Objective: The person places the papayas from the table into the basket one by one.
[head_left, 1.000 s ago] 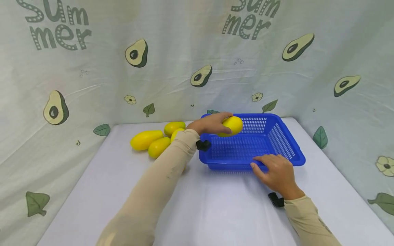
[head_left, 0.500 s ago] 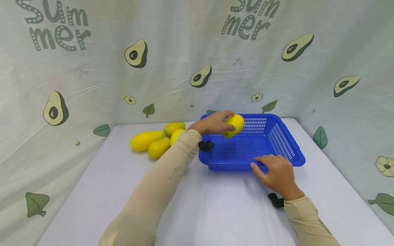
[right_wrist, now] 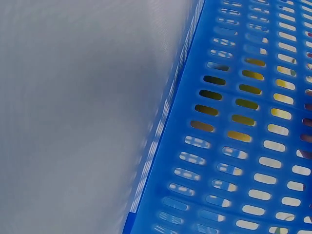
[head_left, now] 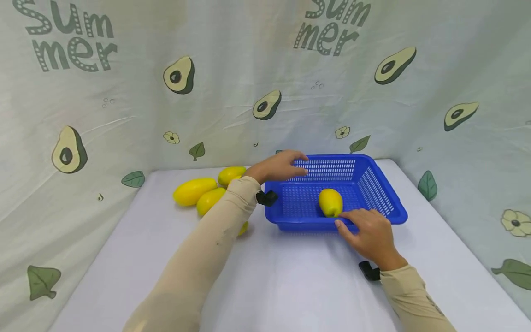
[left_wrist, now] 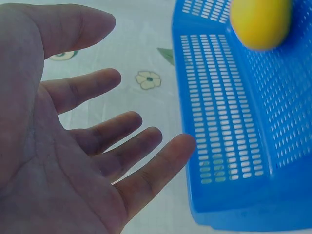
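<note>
In the head view, a yellow mango (head_left: 330,203) lies inside a blue plastic basket (head_left: 307,221) near its front wall. My left hand (head_left: 280,167) hovers over the basket's back left corner, fingers spread and holding nothing. The left wrist view shows its bare palm (left_wrist: 63,156) beside the basket wall (left_wrist: 222,112), with part of the mango (left_wrist: 261,22) blurred at the top. My right hand (head_left: 373,235) grips the front rim, thumb outside and fingers over the edge. Through the slots, the right wrist view shows patches of yellow; the hand itself is mostly out of that view.
Several more yellow mangoes (head_left: 195,191) lie on the white table (head_left: 137,258) left of the basket, partly behind my left forearm (head_left: 207,249). A cloth curtain (head_left: 224,60) printed with avocados hangs behind the table and along its sides.
The left hand has let go of the mango, which now rests in the basket, lower and nearer the front. That hand has drawn slightly left. The right hand has stayed at the rim.
</note>
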Motion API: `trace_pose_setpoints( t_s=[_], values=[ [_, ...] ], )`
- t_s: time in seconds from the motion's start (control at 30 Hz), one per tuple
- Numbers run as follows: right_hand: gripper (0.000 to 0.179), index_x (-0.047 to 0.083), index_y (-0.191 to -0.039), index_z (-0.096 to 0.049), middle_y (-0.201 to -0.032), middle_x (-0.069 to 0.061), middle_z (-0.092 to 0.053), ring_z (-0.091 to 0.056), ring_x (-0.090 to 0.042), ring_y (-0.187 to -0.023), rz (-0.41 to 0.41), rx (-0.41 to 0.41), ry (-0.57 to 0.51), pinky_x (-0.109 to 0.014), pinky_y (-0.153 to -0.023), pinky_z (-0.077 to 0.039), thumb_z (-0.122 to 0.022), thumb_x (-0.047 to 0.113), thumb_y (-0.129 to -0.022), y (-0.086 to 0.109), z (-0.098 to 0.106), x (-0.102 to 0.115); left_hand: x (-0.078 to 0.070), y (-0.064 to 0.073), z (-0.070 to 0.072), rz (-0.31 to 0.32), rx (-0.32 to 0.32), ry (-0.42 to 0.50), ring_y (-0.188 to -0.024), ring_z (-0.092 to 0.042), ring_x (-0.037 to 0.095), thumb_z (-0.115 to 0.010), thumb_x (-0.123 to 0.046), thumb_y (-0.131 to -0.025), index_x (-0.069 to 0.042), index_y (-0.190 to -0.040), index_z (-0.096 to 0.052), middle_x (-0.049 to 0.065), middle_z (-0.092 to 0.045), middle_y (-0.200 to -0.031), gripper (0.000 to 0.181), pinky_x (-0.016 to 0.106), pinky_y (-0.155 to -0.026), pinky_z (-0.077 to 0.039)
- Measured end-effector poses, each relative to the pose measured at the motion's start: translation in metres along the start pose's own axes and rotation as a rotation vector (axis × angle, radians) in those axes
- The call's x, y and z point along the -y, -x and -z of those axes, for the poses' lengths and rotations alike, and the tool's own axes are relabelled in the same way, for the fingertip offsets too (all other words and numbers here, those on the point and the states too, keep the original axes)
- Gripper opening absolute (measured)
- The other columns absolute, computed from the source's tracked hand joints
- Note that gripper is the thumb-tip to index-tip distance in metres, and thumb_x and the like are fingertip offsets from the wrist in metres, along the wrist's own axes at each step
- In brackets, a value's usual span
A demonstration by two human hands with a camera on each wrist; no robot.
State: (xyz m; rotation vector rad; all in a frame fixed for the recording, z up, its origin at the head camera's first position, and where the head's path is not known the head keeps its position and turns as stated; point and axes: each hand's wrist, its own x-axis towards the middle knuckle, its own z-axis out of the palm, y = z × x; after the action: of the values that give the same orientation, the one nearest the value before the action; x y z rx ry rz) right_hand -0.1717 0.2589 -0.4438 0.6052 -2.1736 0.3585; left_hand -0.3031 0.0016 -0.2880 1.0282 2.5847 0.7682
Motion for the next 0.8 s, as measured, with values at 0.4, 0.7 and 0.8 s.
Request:
trace_pose_setpoints(
  t_s=[0.4,0.7,0.8],
  values=[
    [0.038,0.007,-0.088,-0.077,-0.081,-0.006,-0.074,-0.072,-0.027,-0.072,-0.004,-0.016,-0.001,-0.047,-0.06,-0.055,-0.058,0.04,-0.091,-0.001,0.001,0.002,0.021,0.019,0.008,0.036,-0.003,0.026,-0.134,-0.047,0.028,-0.058,-0.034,-0.101,-0.014,-0.143,-0.052,0.006,-0.051,-0.145,0.047,0.044,-0.106,-0.044],
    [0.042,0.007,-0.089,-0.077,-0.079,-0.007,-0.074,-0.071,-0.026,-0.069,0.008,-0.02,0.002,-0.046,-0.059,-0.053,-0.056,0.043,-0.093,-0.001,-0.002,0.0,0.041,0.053,0.017,0.014,-0.067,0.071,-0.13,-0.049,0.02,-0.058,-0.038,-0.101,-0.018,-0.145,-0.052,-0.001,-0.054,-0.142,0.049,0.041,-0.107,-0.042],
    [0.042,0.007,-0.089,-0.077,-0.08,-0.008,-0.074,-0.071,-0.027,-0.07,0.006,-0.011,0.001,-0.046,-0.058,-0.054,-0.056,0.042,-0.093,-0.002,-0.001,0.001,0.049,0.066,0.02,0.03,-0.105,0.086,-0.132,-0.047,0.021,-0.057,-0.041,-0.1,-0.02,-0.146,-0.051,-0.002,-0.053,-0.143,0.051,0.044,-0.109,-0.04]
  ],
)
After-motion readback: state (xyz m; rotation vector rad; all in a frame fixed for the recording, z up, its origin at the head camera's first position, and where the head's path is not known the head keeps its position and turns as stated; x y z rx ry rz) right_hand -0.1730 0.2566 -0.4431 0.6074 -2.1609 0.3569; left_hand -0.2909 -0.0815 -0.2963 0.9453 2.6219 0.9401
